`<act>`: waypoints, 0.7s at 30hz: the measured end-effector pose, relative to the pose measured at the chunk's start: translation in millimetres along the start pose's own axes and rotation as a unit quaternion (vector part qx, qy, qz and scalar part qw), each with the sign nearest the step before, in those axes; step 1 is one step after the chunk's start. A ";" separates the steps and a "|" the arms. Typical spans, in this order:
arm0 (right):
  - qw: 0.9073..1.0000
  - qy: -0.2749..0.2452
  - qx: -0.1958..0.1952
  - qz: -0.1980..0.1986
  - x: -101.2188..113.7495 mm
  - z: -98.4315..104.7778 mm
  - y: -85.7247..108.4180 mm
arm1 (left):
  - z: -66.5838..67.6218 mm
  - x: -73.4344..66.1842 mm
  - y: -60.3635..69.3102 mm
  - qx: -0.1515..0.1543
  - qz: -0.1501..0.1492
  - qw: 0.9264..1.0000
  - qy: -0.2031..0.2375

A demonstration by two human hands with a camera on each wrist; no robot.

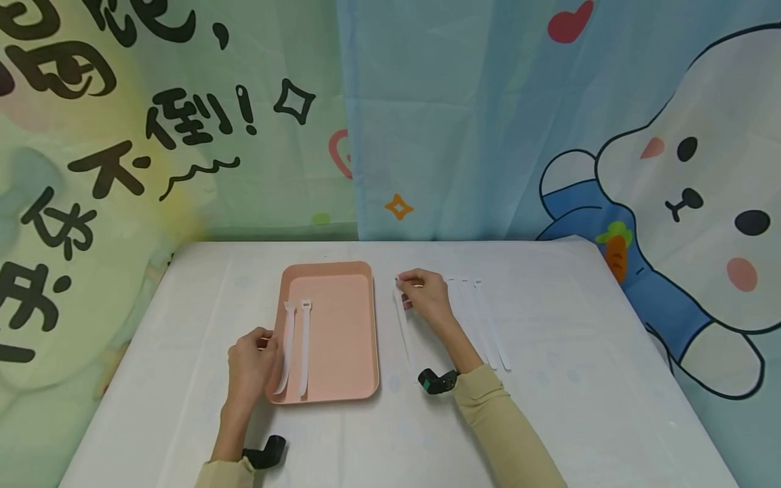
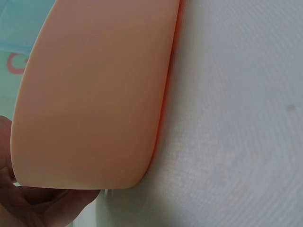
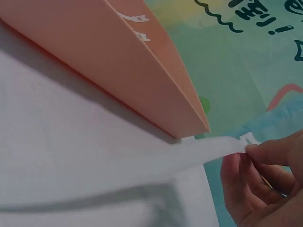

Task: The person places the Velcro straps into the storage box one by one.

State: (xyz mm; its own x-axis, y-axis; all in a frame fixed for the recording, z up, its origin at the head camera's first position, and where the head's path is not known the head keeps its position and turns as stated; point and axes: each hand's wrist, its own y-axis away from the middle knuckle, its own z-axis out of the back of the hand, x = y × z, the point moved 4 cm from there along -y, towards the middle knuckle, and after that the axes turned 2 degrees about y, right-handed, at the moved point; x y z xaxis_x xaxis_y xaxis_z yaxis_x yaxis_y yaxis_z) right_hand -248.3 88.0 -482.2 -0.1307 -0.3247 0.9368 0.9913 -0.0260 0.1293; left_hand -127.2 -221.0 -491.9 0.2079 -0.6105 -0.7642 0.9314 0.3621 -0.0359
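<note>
My right hand (image 1: 430, 298): fingers pinch slotted head of white strap (image 3: 156, 158). Held strap: raised off bench (image 1: 579, 393), just right of salmon-pink tray (image 1: 342, 325), tail trailing toward my body. My left hand (image 1: 249, 362): fingers curled at tray's left rim; contact partly hidden, cannot tell whether they grip. Tray contents: two slotted straps (image 1: 305, 349), side by side, lengthwise, in left half, heads at far end. Loose straps (image 1: 493, 325): on bench, right of my right hand; exact count unclear.
</note>
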 end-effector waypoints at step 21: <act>0.995 -0.089 0.035 0.010 18.8 -13.8 1.8 | 0.4 0.5 -0.4 -0.007 -0.014 1.000 0.000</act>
State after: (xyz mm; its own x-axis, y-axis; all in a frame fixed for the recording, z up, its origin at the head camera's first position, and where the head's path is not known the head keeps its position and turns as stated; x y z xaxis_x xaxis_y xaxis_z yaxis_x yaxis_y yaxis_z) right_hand -248.7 68.9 -468.9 -0.1175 -0.1523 0.9813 0.9909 0.0466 0.1259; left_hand -127.3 -221.7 -492.0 0.1814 -0.6208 -0.7627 0.9324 0.3551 -0.0673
